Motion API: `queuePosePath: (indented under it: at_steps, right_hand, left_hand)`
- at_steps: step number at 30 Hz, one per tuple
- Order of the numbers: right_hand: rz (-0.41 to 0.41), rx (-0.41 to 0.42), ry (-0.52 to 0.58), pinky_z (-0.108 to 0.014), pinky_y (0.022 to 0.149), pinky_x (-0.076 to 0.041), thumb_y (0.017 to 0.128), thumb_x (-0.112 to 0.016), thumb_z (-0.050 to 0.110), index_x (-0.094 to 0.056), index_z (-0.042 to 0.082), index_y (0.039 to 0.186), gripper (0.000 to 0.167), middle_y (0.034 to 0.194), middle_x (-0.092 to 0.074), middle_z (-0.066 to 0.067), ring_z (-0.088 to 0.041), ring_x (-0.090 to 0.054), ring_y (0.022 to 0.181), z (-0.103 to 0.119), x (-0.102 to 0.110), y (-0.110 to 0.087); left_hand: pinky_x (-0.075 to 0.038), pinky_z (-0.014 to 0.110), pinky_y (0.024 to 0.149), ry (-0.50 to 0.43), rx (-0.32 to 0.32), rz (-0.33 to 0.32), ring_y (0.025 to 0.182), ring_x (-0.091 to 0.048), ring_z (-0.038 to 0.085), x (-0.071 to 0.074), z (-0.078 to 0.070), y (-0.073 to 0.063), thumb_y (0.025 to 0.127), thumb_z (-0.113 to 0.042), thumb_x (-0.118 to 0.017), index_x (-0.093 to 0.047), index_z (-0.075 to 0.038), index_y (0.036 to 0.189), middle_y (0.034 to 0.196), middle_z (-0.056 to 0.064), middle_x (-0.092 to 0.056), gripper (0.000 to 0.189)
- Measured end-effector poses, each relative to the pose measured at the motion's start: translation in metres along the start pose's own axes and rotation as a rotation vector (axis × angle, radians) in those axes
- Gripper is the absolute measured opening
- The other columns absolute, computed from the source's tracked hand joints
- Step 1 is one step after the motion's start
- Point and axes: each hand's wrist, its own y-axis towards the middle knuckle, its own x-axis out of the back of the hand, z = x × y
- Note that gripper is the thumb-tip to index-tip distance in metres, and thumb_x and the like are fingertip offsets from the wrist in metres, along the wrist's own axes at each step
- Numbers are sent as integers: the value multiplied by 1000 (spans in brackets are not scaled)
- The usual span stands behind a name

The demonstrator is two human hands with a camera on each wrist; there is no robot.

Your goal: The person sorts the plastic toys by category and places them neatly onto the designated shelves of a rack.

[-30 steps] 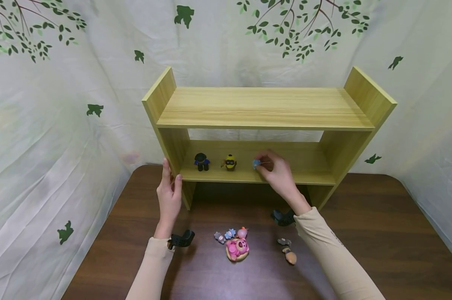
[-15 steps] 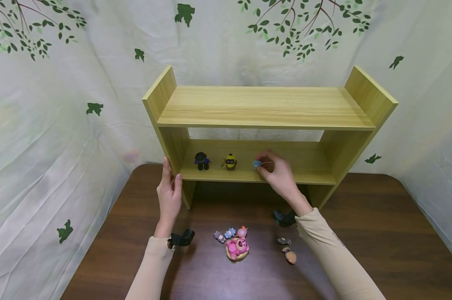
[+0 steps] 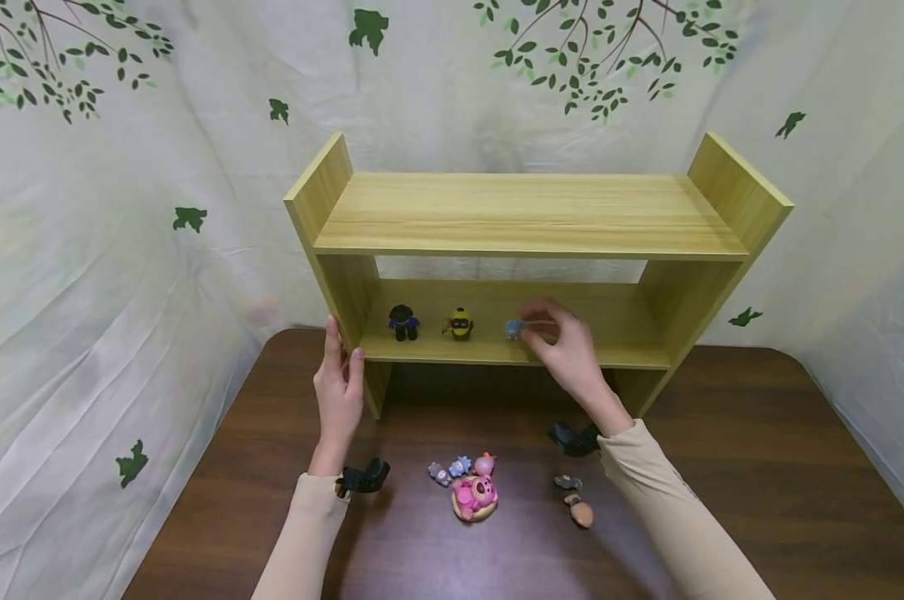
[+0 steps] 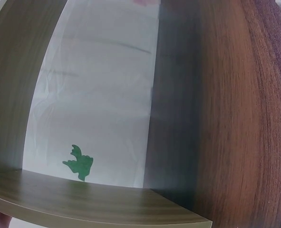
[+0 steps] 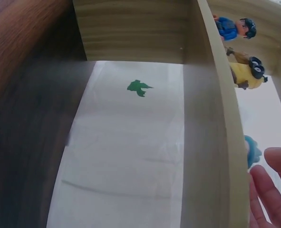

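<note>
A small blue figurine (image 3: 513,329) stands on the middle board of the wooden shelf (image 3: 530,215). Just right of it is my right hand (image 3: 566,350), thumb and fingers parted around a gap. In the right wrist view, the fingertips (image 5: 279,158) sit close beside the figurine's blue head (image 5: 252,151). To its left on the same board stand a yellow figurine (image 3: 461,325) with goggles and a dark figurine (image 3: 402,323) in blue. My left hand (image 3: 339,400) rests against the shelf's left side panel, fingers straight, thumb at the front edge.
On the brown table (image 3: 729,467) lies a cluster of small figurines, including a pink bear (image 3: 474,498) on a round base and a pink round-headed one (image 3: 485,465). A grey piece (image 3: 568,482) and a tan figurine (image 3: 580,512) lie near my right forearm.
My right hand has let go of the blue figurine and drawn slightly to the right. The figurine stays standing on the middle board. My left hand has not moved.
</note>
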Motion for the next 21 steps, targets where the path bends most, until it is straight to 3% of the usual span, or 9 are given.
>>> queuePosePath:
  at_steps: [5, 12, 21]
  right_hand:
    - [-17, 34, 5, -48, 87, -48, 84, -62, -15, -58, -17, 107, 23, 105, -60, -31, -42, -60, 99, 25, 5, -7]
    - [-40, 39, 15, -48, 86, -48, 84, -61, -16, -59, -16, 104, 20, 105, -61, -29, -41, -60, 98, 31, 8, -16]
    - [-42, 51, 26, -35, 80, -51, 83, -62, -17, -61, -14, 101, 19, 101, -62, -28, -41, -61, 94, 34, 10, -30]
  left_hand:
    - [-44, 16, 83, 7, 7, -2, 110, -54, 44, 0, 0, -1, 94, 11, -49, -21, -33, 154, 143, 26, -39, 79]
    - [-43, 12, 84, -10, 3, -4, 111, -53, 45, 0, 0, -1, 94, 11, -49, -21, -36, 153, 144, 26, -37, 80]
    - [-42, 12, 84, -18, 8, -6, 110, -52, 46, -1, 1, -1, 95, 10, -48, -22, -35, 153, 143, 27, -39, 78]
